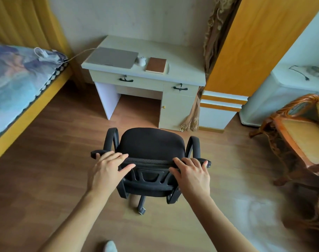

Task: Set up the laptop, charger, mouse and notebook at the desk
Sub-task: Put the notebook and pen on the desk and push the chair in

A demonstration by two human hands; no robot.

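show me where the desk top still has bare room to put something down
Bare: the desk right of the notebook, and the strip behind it toward the wall. Crowded: the front left, where laptop, a small white object and notebook sit close together.

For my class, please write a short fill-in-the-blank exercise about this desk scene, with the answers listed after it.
1. The closed laptop lies on the ____ side of the desk.
2. The brown notebook lies to the ____ of the white mouse.
3. The left hand and right hand rest on the backrest of the black ____.
4. A cable runs from the laptop towards the ____.

Answers: left; right; chair; bed
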